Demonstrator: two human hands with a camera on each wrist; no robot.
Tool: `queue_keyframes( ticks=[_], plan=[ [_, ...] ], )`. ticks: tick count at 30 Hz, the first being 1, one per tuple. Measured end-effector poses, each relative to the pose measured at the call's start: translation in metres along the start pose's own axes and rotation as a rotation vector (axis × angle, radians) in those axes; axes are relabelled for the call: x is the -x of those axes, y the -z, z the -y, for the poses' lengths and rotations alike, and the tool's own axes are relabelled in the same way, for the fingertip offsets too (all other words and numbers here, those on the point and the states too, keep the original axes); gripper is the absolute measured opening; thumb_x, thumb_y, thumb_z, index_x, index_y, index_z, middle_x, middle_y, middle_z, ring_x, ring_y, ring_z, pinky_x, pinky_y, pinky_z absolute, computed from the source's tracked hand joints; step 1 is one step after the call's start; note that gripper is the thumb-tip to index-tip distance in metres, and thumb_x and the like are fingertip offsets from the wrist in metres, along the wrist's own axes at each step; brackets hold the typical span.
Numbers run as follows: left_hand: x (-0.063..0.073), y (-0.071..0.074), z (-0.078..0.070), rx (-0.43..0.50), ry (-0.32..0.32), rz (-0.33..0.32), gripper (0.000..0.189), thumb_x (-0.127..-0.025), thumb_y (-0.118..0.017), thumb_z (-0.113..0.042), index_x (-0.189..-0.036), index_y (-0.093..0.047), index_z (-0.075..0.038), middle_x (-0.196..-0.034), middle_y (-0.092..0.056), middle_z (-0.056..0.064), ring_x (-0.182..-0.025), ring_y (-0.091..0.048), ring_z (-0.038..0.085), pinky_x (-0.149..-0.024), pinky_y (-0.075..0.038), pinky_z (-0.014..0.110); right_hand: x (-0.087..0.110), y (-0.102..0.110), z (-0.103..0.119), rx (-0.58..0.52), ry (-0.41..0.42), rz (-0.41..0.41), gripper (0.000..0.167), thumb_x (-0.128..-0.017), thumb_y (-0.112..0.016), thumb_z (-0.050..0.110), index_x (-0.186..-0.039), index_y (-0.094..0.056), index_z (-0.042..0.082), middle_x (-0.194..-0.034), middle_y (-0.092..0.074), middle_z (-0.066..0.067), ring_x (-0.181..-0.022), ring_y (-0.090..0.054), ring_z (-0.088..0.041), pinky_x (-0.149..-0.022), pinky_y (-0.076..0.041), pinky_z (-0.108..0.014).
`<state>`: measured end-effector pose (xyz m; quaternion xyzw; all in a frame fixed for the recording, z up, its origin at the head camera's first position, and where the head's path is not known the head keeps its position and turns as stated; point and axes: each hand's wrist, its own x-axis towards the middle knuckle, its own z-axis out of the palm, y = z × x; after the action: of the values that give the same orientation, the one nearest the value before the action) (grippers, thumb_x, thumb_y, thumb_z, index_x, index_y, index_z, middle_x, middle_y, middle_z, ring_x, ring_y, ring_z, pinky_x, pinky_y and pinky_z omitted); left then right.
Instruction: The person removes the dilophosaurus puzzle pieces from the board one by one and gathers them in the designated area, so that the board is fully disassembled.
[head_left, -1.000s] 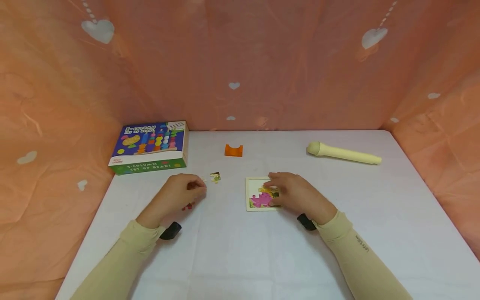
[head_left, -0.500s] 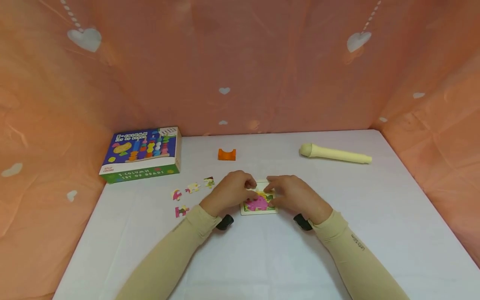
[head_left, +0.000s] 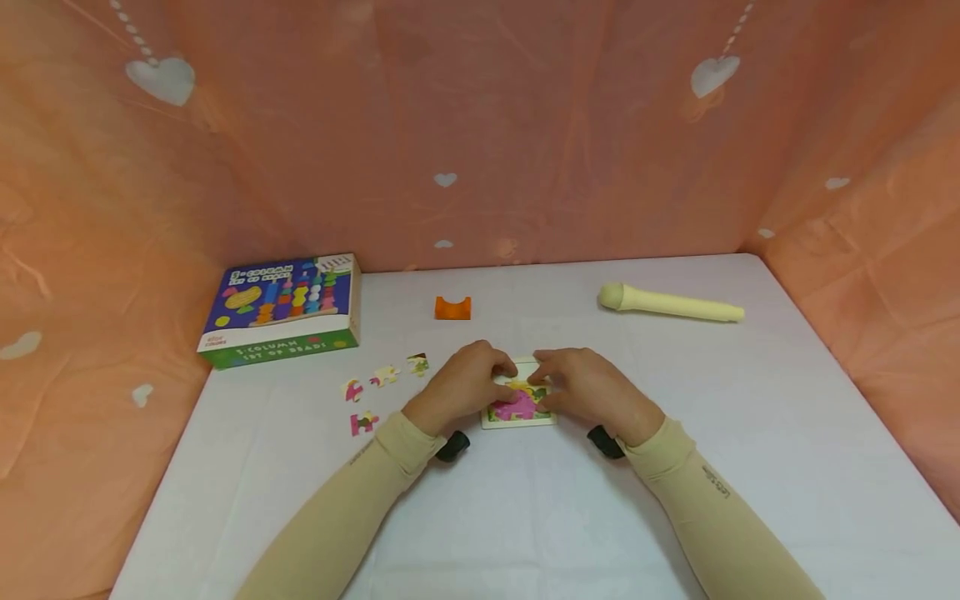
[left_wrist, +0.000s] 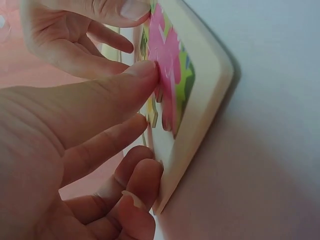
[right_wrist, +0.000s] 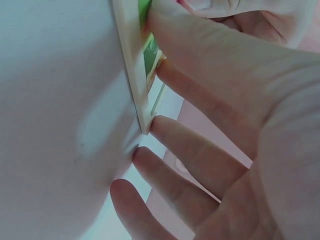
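Puzzle tray [left_wrist: 212, 80] flat on the white cloth [head_left: 495, 517], between the two hands, partly filled; bare tray floor shows along its far part. Pink picture [left_wrist: 172, 55] with green edging and some yellow sits inside the rim.

Left hand [head_left: 468, 377] at the tray's left side: thumb tip down on the pink picture, other fingers bent toward the tray; cannot tell whether a piece is pinched. Right hand [head_left: 588, 387] at the tray's right side: thumb on the picture's edge, fingers loosely spread, index and middle tips at the tray, hand not closed.

Left of the tray, four loose pieces: pink one [head_left: 352, 390], pale one [head_left: 385, 376], dark-cornered one [head_left: 417, 364], and, nearer the person, pink-and-green one [head_left: 363, 423].

Farther left of the tray and beyond it: bead box [head_left: 279, 308], top and green side both reading "5-COLUMN SET OF BEADS"; smaller print illegible. Right sleeve [head_left: 720, 508], on the near right of the tray, carries small dark lettering, apparently starting "Let's".

Beyond the tray, slightly left: notched orange block [head_left: 453, 311]. Beyond it to the right: pale yellow stick [head_left: 671, 303], rounded end toward the tray's side. Farthest behind the tray, orange curtain [head_left: 480, 125] with pale hearts.
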<state>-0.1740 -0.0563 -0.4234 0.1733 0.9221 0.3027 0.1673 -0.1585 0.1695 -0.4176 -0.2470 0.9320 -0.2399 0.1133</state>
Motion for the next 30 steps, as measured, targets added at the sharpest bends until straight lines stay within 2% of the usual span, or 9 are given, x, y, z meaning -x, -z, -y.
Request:
queue_keyframes(
  ticks=[9,15,22,30],
  plan=[
    [0.0001,-0.0027,0.0008,0.013,0.001,0.003,0.033,-0.09,-0.09,-0.031,-0.115,-0.082,-0.012,-0.107,-0.067,0.003,-0.1,-0.059,0.019,-0.095,-0.053,0.038,0.0004,0.0002,0.0005,-0.007,-0.005,0.001,0.031,-0.086,-0.092,0.016,-0.116,-0.085,0.016,-0.151,-0.066,-0.014,-0.139,-0.064,-0.037,-0.114,-0.052,-0.054],
    [-0.0011,-0.0034,0.0021,0.009,-0.023,0.0,0.03,-0.091,-0.09,-0.028,-0.114,-0.08,-0.011,-0.105,-0.065,0.004,-0.097,-0.058,0.02,-0.09,-0.051,0.037,-0.0001,0.0006,0.001,0.005,-0.004,0.0,0.031,-0.086,-0.091,0.015,-0.116,-0.085,0.015,-0.151,-0.067,-0.014,-0.139,-0.064,-0.037,-0.114,-0.052,-0.055],
    [-0.0018,-0.0046,0.0005,0.006,-0.027,-0.007,0.029,-0.091,-0.09,-0.028,-0.114,-0.079,-0.013,-0.104,-0.066,0.002,-0.098,-0.059,0.019,-0.091,-0.052,0.036,0.0016,0.0012,0.0007,-0.004,-0.021,-0.001,0.031,-0.086,-0.091,0.015,-0.116,-0.085,0.016,-0.151,-0.067,-0.014,-0.139,-0.064,-0.037,-0.114,-0.052,-0.054],
    [-0.001,-0.0042,0.0018,0.07,-0.024,-0.018,0.025,-0.095,-0.085,-0.024,-0.115,-0.077,-0.012,-0.097,-0.071,-0.001,-0.093,-0.063,0.017,-0.086,-0.054,0.033,-0.0006,0.0004,0.0003,-0.037,-0.045,0.007,0.03,-0.087,-0.089,0.012,-0.117,-0.084,0.016,-0.152,-0.066,-0.013,-0.143,-0.061,-0.037,-0.115,-0.051,-0.055]
  ],
)
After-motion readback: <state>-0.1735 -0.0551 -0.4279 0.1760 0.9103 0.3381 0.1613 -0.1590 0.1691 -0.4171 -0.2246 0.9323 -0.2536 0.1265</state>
